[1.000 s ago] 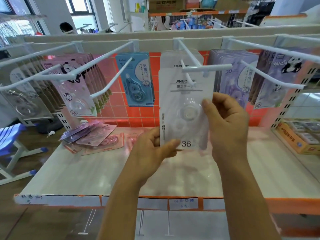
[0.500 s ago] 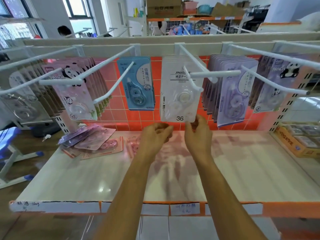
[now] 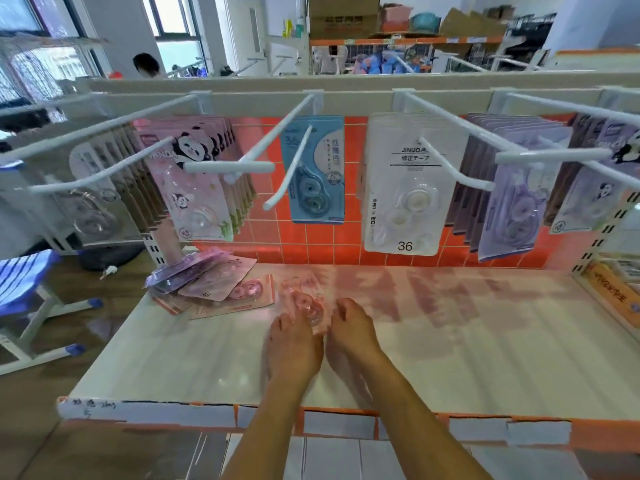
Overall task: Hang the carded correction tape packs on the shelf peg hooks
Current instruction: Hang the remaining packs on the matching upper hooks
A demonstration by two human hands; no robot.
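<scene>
The white carded correction tape pack (image 3: pixel 401 188), marked 36, hangs on the middle peg hook (image 3: pixel 450 168) in front of the orange tiled back wall. Both my hands are low on the white shelf (image 3: pixel 485 348). A clear pink pack (image 3: pixel 304 299) lies flat there between them. My left hand (image 3: pixel 292 344) touches its near left edge with its fingertips. My right hand (image 3: pixel 351 330) has its fingers curled at the pack's near right corner. A pile of pink and purple packs (image 3: pixel 207 282) lies on the shelf to the left.
Neighbouring pegs carry pink panda packs (image 3: pixel 194 188), one blue pack (image 3: pixel 317 171), purple packs (image 3: pixel 509 199) and panda packs (image 3: pixel 595 188) at the far right. White peg ends (image 3: pixel 273 202) jut forward at hand height. A blue stool (image 3: pixel 27 289) stands left of the shelf.
The white pack went onto the middle peg and both hands let go of it. They dropped down to the pink pack lying on the shelf.
</scene>
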